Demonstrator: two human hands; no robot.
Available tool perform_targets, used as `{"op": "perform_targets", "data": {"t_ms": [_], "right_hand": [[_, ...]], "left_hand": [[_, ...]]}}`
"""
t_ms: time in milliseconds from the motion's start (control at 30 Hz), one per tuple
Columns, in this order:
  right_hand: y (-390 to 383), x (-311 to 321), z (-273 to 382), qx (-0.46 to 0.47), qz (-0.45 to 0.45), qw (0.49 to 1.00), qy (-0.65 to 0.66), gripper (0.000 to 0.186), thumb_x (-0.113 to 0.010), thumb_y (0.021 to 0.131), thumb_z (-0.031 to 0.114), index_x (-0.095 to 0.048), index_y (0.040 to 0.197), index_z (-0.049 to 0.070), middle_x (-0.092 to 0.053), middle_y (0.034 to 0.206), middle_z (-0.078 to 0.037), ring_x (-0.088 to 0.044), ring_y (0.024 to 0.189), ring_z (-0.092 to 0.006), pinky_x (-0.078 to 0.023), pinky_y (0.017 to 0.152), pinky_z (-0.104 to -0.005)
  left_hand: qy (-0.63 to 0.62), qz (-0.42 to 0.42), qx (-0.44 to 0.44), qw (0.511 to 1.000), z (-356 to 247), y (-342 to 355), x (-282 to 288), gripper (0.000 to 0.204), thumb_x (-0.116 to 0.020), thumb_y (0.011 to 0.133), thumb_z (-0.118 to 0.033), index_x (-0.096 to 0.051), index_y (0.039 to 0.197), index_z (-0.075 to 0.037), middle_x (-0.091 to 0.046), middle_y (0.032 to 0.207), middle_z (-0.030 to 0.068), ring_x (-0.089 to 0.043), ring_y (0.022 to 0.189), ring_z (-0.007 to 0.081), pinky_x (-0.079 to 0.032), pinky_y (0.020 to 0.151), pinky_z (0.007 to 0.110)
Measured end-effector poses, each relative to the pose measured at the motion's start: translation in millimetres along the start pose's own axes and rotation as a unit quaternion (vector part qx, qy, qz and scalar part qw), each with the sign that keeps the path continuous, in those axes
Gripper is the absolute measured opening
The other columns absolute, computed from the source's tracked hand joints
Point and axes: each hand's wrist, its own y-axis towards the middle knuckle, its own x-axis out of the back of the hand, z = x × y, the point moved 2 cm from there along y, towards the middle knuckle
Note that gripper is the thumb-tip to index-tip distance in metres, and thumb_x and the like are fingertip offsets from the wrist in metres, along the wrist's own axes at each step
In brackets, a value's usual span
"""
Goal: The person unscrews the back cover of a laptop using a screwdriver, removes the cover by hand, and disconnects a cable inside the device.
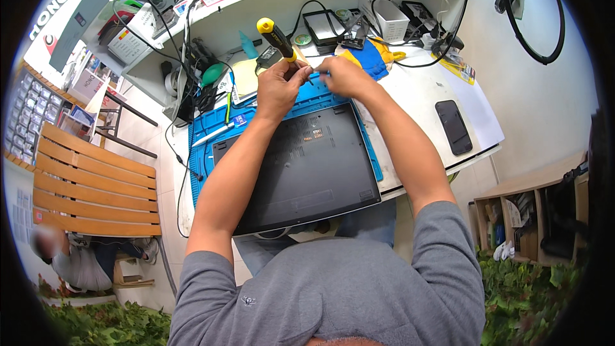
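A yellow-and-black screwdriver [272, 33] stands raised above the blue repair mat [375, 154], gripped low by my left hand [278, 90]. My right hand [343, 77] is beside it, fingers bent together near the screwdriver's lower end; whatever they hold is too small to make out. Under my forearms a dark grey laptop [301, 179] lies bottom side up on the mat. A white pen-like tool [211, 136] and a small blue item [240, 121] lie on the mat to the left of the laptop.
A phone [453, 127] lies at the desk's right. Cables, a white container [384, 19] and a blue-and-yellow cloth [375, 61] crowd the back. A wooden slatted seat [96, 186] is at left, with another person [83, 259] below it. A low shelf [519, 198] stands at right.
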Motion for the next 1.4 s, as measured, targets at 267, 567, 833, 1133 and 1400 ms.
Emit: {"op": "perform_targets", "data": {"t_ms": [267, 567, 833, 1133, 1400], "right_hand": [[-28, 119, 81, 0.089, -0.052, 0.893, 0.438, 0.061, -0.073, 0.105, 0.014, -0.054, 0.163, 0.008, -0.068, 0.134, -0.012, -0.065, 0.127, -0.0203, -0.053, 0.112, -0.0361], [-44, 117, 91, 0.043, -0.261, 0.953, 0.145, 0.043, -0.091, 0.088, 0.016, -0.070, 0.123, 0.003, -0.075, 0.109, -0.015, -0.078, 0.091, -0.0278, -0.064, 0.085, -0.0390], [-43, 100, 92, 0.060, -0.354, 0.931, 0.063, 0.045, -0.096, 0.083, 0.016, -0.072, 0.119, 0.002, -0.073, 0.096, -0.007, -0.067, 0.073, -0.0139, -0.058, 0.069, -0.0305], [-48, 116, 66, 0.030, -0.157, 0.943, 0.292, 0.048, -0.088, 0.095, 0.016, -0.072, 0.140, 0.008, -0.078, 0.112, -0.006, -0.075, 0.094, -0.0134, -0.063, 0.087, -0.0303], [-41, 109, 67, 0.042, -0.120, 0.902, 0.412, 0.056, -0.087, 0.097, 0.015, -0.069, 0.148, 0.006, -0.077, 0.109, -0.005, -0.073, 0.099, -0.0122, -0.061, 0.095, -0.0302]], "left_hand": [[-0.016, 0.144, -0.025, 0.989, -14, -22, -37, 0.014, -0.076, 0.104, -0.008, -0.077, 0.116, 0.000, -0.078, 0.091, 0.0062, -0.073, 0.083, 0.0124, -0.059, 0.078, 0.030], [0.034, 0.173, -0.066, 0.982, -8, -28, -60, 0.014, -0.074, 0.105, -0.008, -0.074, 0.117, -0.001, -0.078, 0.094, 0.0088, -0.075, 0.083, 0.0193, -0.060, 0.079, 0.034], [0.028, 0.166, -0.093, 0.981, -12, -30, -59, 0.011, -0.073, 0.103, -0.005, -0.074, 0.112, 0.000, -0.079, 0.094, 0.0110, -0.077, 0.084, 0.0225, -0.059, 0.079, 0.035], [0.093, 0.088, -0.075, 0.989, -11, -38, -68, 0.014, -0.081, 0.098, -0.007, -0.078, 0.110, 0.000, -0.081, 0.092, 0.0085, -0.077, 0.082, 0.0161, -0.061, 0.078, 0.031], [0.092, 0.082, -0.047, 0.991, -14, -38, -69, 0.018, -0.087, 0.095, -0.013, -0.076, 0.102, -0.001, -0.081, 0.091, 0.0114, -0.075, 0.076, 0.0202, -0.058, 0.072, 0.035]]}}
